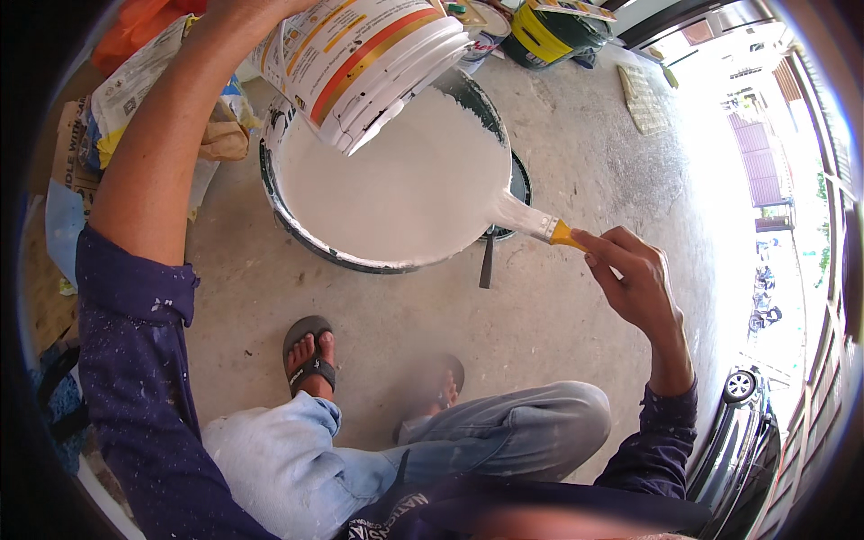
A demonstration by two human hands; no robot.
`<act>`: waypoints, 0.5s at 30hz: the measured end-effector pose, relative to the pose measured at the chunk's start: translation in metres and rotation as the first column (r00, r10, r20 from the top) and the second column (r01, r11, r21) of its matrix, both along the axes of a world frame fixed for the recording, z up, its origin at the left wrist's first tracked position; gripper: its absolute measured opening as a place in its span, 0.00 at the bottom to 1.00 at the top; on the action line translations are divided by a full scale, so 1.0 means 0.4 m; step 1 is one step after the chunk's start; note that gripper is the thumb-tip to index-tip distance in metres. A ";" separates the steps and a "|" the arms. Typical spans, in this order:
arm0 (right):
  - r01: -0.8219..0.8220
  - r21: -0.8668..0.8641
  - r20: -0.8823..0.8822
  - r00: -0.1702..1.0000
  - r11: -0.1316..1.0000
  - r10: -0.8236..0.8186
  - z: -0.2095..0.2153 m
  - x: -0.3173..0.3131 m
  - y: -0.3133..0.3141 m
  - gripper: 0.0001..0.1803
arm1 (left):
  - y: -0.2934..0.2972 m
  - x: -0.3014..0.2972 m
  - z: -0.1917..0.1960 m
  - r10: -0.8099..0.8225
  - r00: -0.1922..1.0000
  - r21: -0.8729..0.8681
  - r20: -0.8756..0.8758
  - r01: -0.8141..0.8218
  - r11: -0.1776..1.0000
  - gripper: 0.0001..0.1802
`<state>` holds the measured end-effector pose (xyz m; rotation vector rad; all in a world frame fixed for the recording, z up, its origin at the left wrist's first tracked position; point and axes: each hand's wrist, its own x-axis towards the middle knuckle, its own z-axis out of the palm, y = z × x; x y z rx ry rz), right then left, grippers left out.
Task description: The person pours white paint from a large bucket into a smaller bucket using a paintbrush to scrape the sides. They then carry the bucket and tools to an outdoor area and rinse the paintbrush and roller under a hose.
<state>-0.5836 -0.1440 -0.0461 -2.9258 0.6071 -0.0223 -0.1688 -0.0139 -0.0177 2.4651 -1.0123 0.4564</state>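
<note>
A white paint bucket with orange and yellow bands is tipped over a wide round tub, its open mouth toward the lower right. My left hand grips it at the top edge of the picture, with most fingers out of view. White paint fills the tub, and its dark rim is smeared with white. My right hand pinches the yellow handle of a paintbrush. The white-coated bristles rest at the tub's right rim.
A dark round container and a dark handle show beside the tub. Bags and cardboard lie at the left. A black and yellow pail stands at the back. My sandalled foot is near the tub. A car is outside, right.
</note>
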 end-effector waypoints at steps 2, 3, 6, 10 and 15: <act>0.034 0.051 0.023 0.999 0.998 -0.036 0.016 -0.003 -0.003 0.16 | 0.002 0.001 -0.002 0.002 1.000 0.000 -0.002 -0.002 1.000 0.24; 0.049 0.083 0.047 0.997 0.995 -0.053 0.020 -0.001 -0.006 0.14 | 0.003 0.002 -0.001 0.001 1.000 -0.001 0.006 -0.001 1.000 0.24; 0.169 0.283 0.091 0.975 0.944 -0.202 -0.005 0.021 -0.020 0.14 | 0.002 0.003 0.006 -0.013 0.999 0.021 0.034 0.013 1.000 0.26; 0.244 0.517 0.076 0.942 0.821 -0.328 -0.096 0.050 -0.043 0.16 | -0.002 0.001 0.008 0.004 1.000 0.035 0.021 -0.005 0.999 0.27; 0.326 0.537 0.034 0.913 0.778 -0.406 -0.116 -0.014 -0.051 0.16 | 0.015 0.015 -0.009 -0.022 0.997 -0.089 0.073 0.029 0.996 0.26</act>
